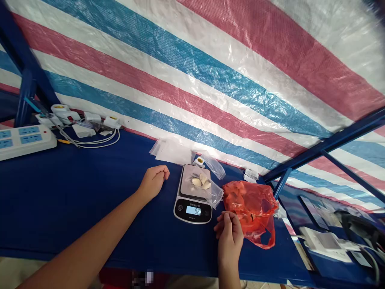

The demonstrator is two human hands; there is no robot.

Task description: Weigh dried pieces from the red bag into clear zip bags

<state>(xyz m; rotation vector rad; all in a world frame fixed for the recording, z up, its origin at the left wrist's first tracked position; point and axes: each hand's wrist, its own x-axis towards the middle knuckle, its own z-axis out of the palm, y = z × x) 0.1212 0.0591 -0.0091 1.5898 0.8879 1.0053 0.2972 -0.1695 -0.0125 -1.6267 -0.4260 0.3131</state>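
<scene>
A small digital scale (pixel 193 208) with a lit display stands on the blue table (pixel 75 200). On its platform lies a clear plastic bag (pixel 207 188) with a few pale garlic-like cloves inside. My left hand (pixel 153 180) rests on the table left of the scale, its fingers curled into a loose fist with nothing seen in it. My right hand (pixel 229 233) is at the front right of the scale, fingers pinched together beside a crumpled red plastic bag (pixel 252 208). What the pinch holds is too small to make out.
More clear bags (pixel 171 150) lie behind the scale. A white power strip (pixel 25 140), chargers and cables (pixel 90 128) sit at the far left. A striped tarp (pixel 210 72) hangs behind. White devices (pixel 321 241) lie on a lower shelf at right.
</scene>
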